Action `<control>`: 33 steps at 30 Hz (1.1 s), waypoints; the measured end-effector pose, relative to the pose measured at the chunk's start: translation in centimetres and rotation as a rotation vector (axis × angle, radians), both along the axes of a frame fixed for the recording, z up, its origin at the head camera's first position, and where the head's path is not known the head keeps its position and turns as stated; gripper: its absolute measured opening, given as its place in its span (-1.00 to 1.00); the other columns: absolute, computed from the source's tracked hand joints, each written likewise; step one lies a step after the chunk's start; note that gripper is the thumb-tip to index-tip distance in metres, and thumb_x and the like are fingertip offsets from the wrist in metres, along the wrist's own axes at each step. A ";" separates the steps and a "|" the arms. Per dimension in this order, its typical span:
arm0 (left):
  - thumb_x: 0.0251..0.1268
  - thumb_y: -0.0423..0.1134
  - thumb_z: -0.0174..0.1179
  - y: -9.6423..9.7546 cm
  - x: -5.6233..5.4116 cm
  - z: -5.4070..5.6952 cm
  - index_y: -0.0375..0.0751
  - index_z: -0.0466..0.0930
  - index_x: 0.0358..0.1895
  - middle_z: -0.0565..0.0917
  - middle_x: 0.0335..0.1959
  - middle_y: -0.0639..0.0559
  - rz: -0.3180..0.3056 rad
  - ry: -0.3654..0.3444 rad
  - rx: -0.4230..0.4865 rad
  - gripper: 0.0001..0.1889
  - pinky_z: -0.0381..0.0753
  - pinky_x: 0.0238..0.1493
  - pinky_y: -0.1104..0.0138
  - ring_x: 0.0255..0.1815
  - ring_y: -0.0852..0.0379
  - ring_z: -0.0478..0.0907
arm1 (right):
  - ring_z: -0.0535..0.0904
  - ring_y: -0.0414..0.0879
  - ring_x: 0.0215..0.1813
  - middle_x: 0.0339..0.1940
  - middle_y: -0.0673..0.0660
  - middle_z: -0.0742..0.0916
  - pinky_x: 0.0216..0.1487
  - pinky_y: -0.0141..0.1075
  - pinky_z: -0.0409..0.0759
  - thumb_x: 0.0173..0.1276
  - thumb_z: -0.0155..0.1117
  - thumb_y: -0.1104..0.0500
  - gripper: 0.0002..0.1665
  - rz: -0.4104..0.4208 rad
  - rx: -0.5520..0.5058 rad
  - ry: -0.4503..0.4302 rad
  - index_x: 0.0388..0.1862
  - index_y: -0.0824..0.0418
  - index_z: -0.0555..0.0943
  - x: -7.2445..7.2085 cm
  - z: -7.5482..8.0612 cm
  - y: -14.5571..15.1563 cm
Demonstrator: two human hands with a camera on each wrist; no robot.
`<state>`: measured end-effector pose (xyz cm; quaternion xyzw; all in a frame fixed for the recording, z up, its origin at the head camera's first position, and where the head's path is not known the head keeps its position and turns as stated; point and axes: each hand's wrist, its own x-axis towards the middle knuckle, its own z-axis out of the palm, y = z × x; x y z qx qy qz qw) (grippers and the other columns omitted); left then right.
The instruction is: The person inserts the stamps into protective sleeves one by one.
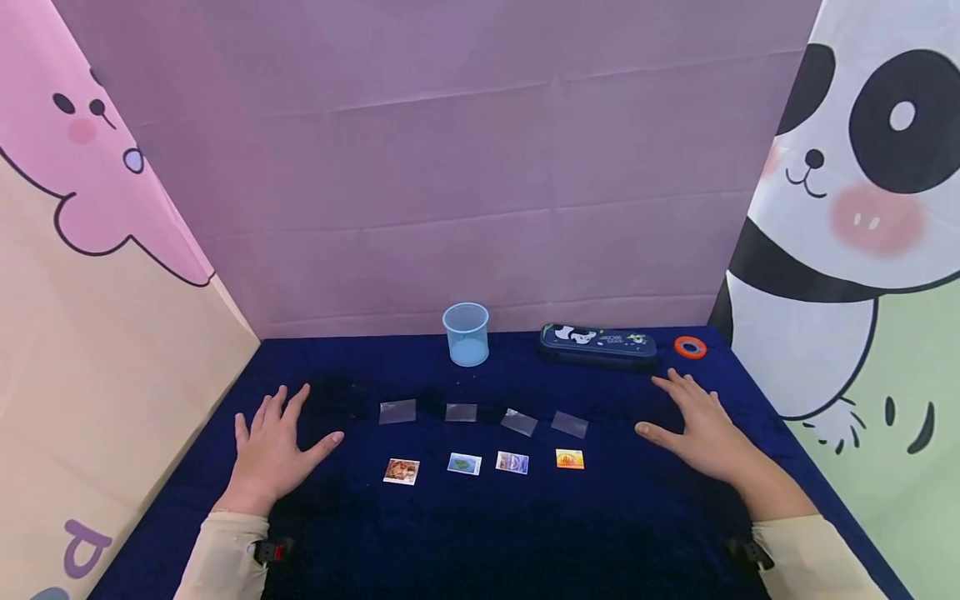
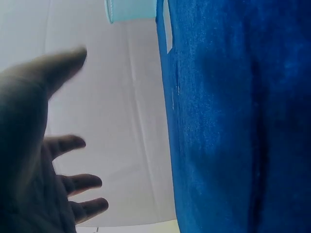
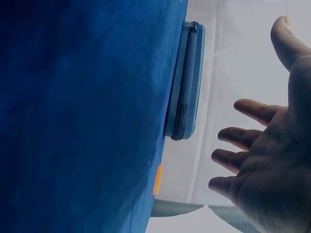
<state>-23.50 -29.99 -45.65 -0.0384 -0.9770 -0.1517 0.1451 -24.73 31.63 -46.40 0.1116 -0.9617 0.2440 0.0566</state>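
My left hand (image 1: 272, 458) is held at the left of the dark blue cloth, fingers spread, holding nothing. On the right side my right hand (image 1: 701, 429) is likewise spread and holds nothing. Between them lies a row of small stamp-like pictures: a brown one (image 1: 401, 472), a pale one with green (image 1: 464, 464), a bluish-purple one (image 1: 512, 463) and an orange-yellow one (image 1: 570, 459). Behind these is a row of small clear plastic pieces, the leftmost (image 1: 397, 412) nearest my left hand and the rightmost (image 1: 570, 424) nearest my right.
A translucent blue cup (image 1: 467, 335) stands at the back middle of the table. To its right lie a dark blue zip pencil case (image 1: 597, 346) with a panda print and an orange-red tape roll (image 1: 690, 347). Fabric walls (image 1: 480, 167) enclose the back and both sides.
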 end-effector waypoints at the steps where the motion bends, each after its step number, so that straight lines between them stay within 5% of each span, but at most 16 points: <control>1: 0.29 0.40 0.29 0.0 -0.1 0.1 -0.23 0.15 0.64 0.13 0.59 -0.51 0.002 0.012 0.006 0.06 -0.42 0.44 -0.46 0.56 -0.58 0.02 | -0.12 0.53 0.64 0.64 0.54 0.13 0.48 0.47 -0.30 0.39 0.41 -0.30 0.14 0.006 -0.003 -0.001 0.62 0.39 0.21 -0.1 0.1 -0.2; 6: 0.34 0.21 0.37 -0.1 -0.9 0.2 -0.31 0.25 0.57 0.25 0.54 -0.49 0.013 0.048 0.033 -0.06 -0.13 0.45 -0.47 0.50 -0.54 0.18 | -0.04 0.52 0.63 0.64 0.51 0.19 0.51 0.45 -0.23 0.38 0.41 -0.30 0.12 0.032 -0.001 -0.005 0.61 0.36 0.24 -0.7 0.5 -1.5; 12: 0.39 0.11 0.35 0.2 -2.0 -0.3 -0.35 0.35 0.50 0.29 0.51 -0.48 0.011 0.004 0.049 -0.19 0.24 0.34 -0.43 0.46 -0.52 0.25 | 0.12 0.50 0.59 0.61 0.46 0.29 0.48 0.45 -0.02 0.41 0.37 -0.34 0.07 0.060 -0.051 -0.040 0.63 0.25 0.25 -1.5 0.5 -3.2; 18: 0.44 0.03 0.33 0.5 -3.1 -0.9 -0.30 0.43 0.45 0.31 0.51 -0.44 0.003 -0.034 0.092 -0.32 0.26 0.36 -0.39 0.47 -0.49 0.26 | 0.23 0.45 0.55 0.57 0.40 0.38 0.42 0.45 0.18 0.42 0.30 -0.41 0.02 0.068 -0.087 -0.068 0.60 0.17 0.32 -2.1 0.4 -5.2; 33: 0.46 -0.11 0.35 1.9 -5.7 -2.2 -0.21 0.51 0.40 0.50 0.39 -0.30 -0.027 -0.141 0.203 -0.46 0.45 0.31 -0.25 0.35 -0.33 0.48 | 0.46 0.26 0.44 0.39 0.22 0.60 0.41 0.30 0.35 0.48 0.39 -0.17 -0.34 0.100 -0.179 -0.019 0.40 0.14 0.56 -3.9 0.3 -10.1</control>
